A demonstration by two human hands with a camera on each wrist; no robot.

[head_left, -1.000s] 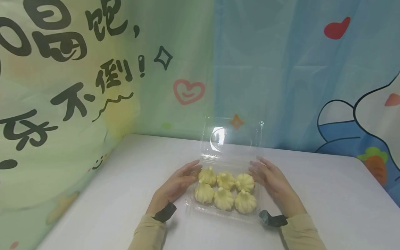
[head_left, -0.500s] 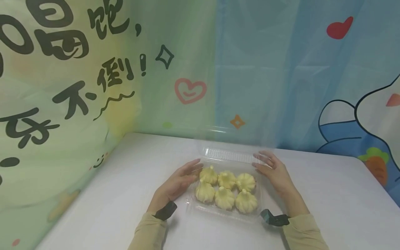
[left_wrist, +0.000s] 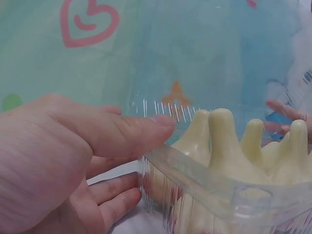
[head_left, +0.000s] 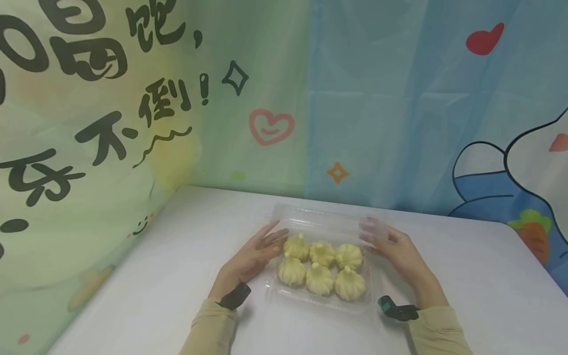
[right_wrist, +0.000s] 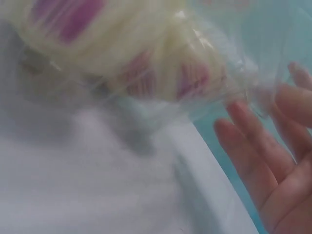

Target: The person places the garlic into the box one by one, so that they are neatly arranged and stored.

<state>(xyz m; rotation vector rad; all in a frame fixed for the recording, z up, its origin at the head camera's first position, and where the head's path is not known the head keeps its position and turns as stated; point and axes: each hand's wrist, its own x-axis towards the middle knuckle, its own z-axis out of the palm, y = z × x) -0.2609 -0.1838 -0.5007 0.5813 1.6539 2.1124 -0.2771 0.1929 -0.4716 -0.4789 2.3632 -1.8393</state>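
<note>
A clear plastic clamshell box (head_left: pixel 324 303) holds several pale yellow, ridged, garlic-shaped pieces (head_left: pixel 319 279) with stubby stalks; through its wall, their bases look purplish pink. At the box's left side is my left hand (head_left: pixel 253 257); in the left wrist view its straight thumb (left_wrist: pixel 141 132) lies over the rim, and the fingers touch the outer wall. My right hand (head_left: pixel 395 249) is by the far right corner, some fingertips showing faintly through the hinged clear lid (head_left: pixel 319 215). The right wrist view shows those fingers (right_wrist: pixel 253 156) spread beside the plastic.
The box sits on a white table (head_left: pixel 177 276). Behind it hangs a printed curtain (head_left: pixel 364 98), with lettering on the left and a cartoon figure on the right. A dark strap (head_left: pixel 236 296) is around each wrist.
The lid has swung from standing upright to low over the box's far side. My right hand has moved up and outward from the side wall to the lid. The left hand barely moves.
</note>
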